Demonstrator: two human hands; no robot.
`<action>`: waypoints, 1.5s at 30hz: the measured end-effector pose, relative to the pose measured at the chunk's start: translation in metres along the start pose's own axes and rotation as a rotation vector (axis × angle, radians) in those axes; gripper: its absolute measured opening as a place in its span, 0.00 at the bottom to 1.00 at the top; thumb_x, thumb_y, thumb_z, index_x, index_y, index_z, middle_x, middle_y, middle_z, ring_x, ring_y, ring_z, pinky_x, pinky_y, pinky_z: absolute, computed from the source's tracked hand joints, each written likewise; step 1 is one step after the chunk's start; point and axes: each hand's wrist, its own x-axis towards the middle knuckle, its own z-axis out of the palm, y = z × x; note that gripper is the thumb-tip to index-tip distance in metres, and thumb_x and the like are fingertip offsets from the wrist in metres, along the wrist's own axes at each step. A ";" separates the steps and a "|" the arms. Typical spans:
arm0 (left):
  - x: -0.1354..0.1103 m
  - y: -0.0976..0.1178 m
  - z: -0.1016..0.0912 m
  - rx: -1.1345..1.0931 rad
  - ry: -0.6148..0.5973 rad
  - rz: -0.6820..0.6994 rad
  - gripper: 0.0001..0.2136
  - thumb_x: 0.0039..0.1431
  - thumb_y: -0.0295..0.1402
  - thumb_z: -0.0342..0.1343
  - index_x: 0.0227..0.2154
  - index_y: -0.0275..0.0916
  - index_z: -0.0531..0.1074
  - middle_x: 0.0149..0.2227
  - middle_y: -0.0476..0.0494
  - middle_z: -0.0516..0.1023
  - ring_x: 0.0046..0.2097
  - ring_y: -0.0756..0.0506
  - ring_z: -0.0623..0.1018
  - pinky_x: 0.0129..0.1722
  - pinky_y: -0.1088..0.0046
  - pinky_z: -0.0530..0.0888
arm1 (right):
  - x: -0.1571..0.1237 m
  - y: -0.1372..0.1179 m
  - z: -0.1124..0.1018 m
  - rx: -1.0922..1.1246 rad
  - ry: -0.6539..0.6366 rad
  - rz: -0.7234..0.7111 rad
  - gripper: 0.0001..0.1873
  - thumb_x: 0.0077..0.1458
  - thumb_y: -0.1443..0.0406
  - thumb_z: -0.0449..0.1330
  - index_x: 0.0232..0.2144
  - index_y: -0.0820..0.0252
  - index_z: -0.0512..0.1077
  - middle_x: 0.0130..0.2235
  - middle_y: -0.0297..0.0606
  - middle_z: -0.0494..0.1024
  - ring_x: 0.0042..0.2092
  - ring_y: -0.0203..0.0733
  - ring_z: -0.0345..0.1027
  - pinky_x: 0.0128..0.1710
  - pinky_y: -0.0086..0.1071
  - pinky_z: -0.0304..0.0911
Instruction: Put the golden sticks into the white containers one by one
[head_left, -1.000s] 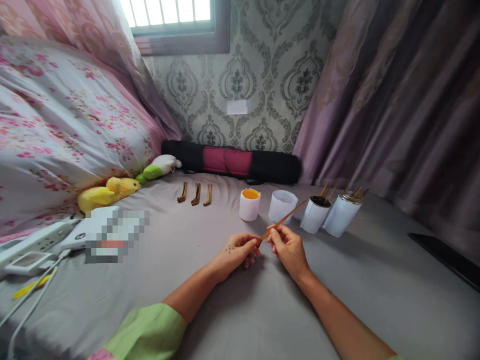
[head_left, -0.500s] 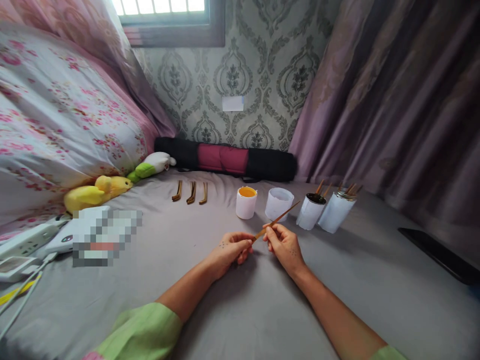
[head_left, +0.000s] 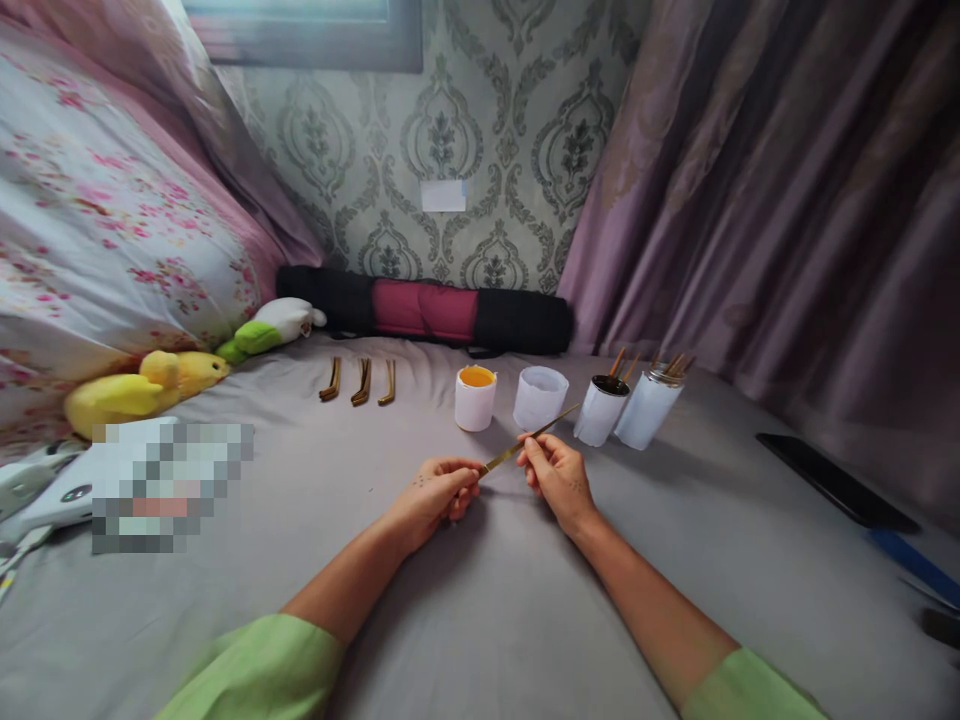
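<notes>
A slim gold-brown stick (head_left: 504, 459), straw-like and narrowing toward its far tip, slants up to the right between my two hands. My left hand (head_left: 444, 487) closes its thumb and fingers around the near end, hiding that end. With thumb and fingertips, my right hand (head_left: 553, 472) pinches it farther along, leaving the tip free. Just beyond the tip stand a translucent white cup (head_left: 541, 402) and a white-wrapped cup (head_left: 475, 405) with a yellow-orange inside. Farther right, a dark-mouthed white container (head_left: 600, 415) and a taller, tilted one (head_left: 649, 408) hold several thin brown sticks.
Three groups of bent gold-brown sticks (head_left: 360, 383) lie on the grey sheet at left. Beyond are a black-and-maroon roll bag (head_left: 424, 310) and plush toys (head_left: 112, 398). A white device (head_left: 67, 490) with cables sits left. A flat black object (head_left: 832, 482) lies right.
The whole view has shifted, so the cups and bag appear farther left. My hands still grip the stick, which now lies at a slightly flatter slant and looks more golden.
</notes>
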 end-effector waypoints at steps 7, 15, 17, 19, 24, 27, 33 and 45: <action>-0.003 0.003 -0.003 0.011 -0.001 0.009 0.13 0.43 0.30 0.56 0.33 0.30 0.68 0.18 0.51 0.64 0.16 0.58 0.56 0.15 0.80 0.49 | 0.003 -0.001 -0.004 0.062 0.054 0.003 0.17 0.47 0.53 0.55 0.29 0.62 0.68 0.21 0.30 0.68 0.16 0.27 0.54 0.11 0.22 0.48; -0.003 0.005 -0.008 0.037 0.031 -0.007 0.13 0.42 0.31 0.56 0.33 0.30 0.68 0.19 0.52 0.63 0.17 0.58 0.56 0.16 0.80 0.48 | 0.009 0.003 -0.011 0.133 0.147 0.030 0.18 0.47 0.52 0.55 0.29 0.63 0.69 0.21 0.31 0.68 0.16 0.26 0.55 0.11 0.21 0.48; -0.002 0.004 -0.011 0.040 0.034 0.000 0.12 0.43 0.31 0.56 0.33 0.30 0.68 0.19 0.52 0.63 0.17 0.58 0.56 0.16 0.80 0.48 | 0.010 0.003 -0.012 0.153 0.163 0.035 0.18 0.46 0.52 0.56 0.28 0.63 0.69 0.21 0.30 0.68 0.16 0.26 0.55 0.11 0.21 0.48; -0.001 0.003 -0.013 0.045 0.038 0.006 0.12 0.43 0.31 0.56 0.33 0.30 0.68 0.19 0.51 0.63 0.17 0.58 0.56 0.15 0.80 0.48 | 0.011 0.004 -0.014 0.175 0.179 0.039 0.18 0.46 0.52 0.56 0.28 0.63 0.69 0.21 0.30 0.68 0.16 0.26 0.55 0.11 0.21 0.48; 0.000 0.004 -0.015 0.051 0.049 0.008 0.12 0.43 0.31 0.55 0.32 0.30 0.68 0.19 0.51 0.63 0.17 0.58 0.56 0.15 0.80 0.49 | 0.014 0.006 -0.017 0.219 0.213 0.046 0.18 0.45 0.52 0.57 0.28 0.63 0.69 0.21 0.31 0.68 0.17 0.26 0.55 0.11 0.21 0.48; 0.000 0.005 -0.017 0.037 0.047 0.013 0.12 0.42 0.30 0.55 0.32 0.30 0.68 0.18 0.52 0.63 0.17 0.58 0.56 0.15 0.80 0.49 | 0.015 0.007 -0.019 0.234 0.234 0.054 0.18 0.44 0.52 0.57 0.29 0.63 0.69 0.21 0.30 0.69 0.17 0.26 0.56 0.11 0.21 0.48; 0.000 0.007 -0.018 0.022 0.067 0.007 0.11 0.41 0.30 0.55 0.31 0.30 0.68 0.18 0.52 0.62 0.17 0.58 0.56 0.15 0.81 0.49 | 0.016 0.009 -0.022 0.258 0.272 0.066 0.18 0.44 0.52 0.58 0.29 0.62 0.69 0.21 0.30 0.69 0.17 0.26 0.56 0.12 0.21 0.48; -0.002 0.007 -0.021 -0.020 0.045 0.058 0.11 0.42 0.30 0.57 0.31 0.30 0.68 0.19 0.51 0.63 0.18 0.57 0.58 0.14 0.82 0.50 | 0.014 0.009 -0.022 0.327 0.311 0.134 0.17 0.40 0.54 0.60 0.28 0.61 0.68 0.22 0.30 0.69 0.17 0.26 0.56 0.12 0.21 0.48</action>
